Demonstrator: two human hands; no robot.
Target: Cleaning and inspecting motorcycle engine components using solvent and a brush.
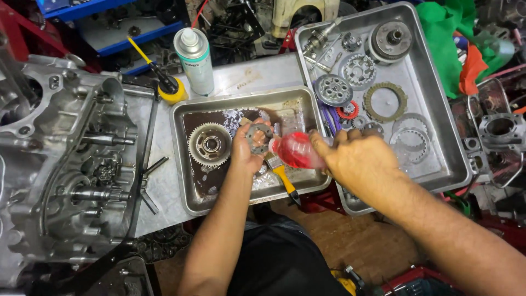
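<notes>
My left hand [245, 151] holds a small round metal plate with holes [258, 137] over a steel tray [189, 112] filled with dark liquid. My right hand [359, 159] grips a clear bottle of red fluid [296, 149], tipped on its side with its mouth toward the plate. A large toothed gear [210, 144] lies in the tray to the left of my left hand. A brush with a yellow handle [285, 181] rests on the tray's near edge beneath the bottle.
A second, bigger steel tray [438, 104] at the right carries clutch plates, discs and gears. A spray can [195, 59] and a yellow oil can [171, 87] stand behind the small tray. An open engine case [60, 159] fills the left side. Green and orange cloths [455, 49] lie far right.
</notes>
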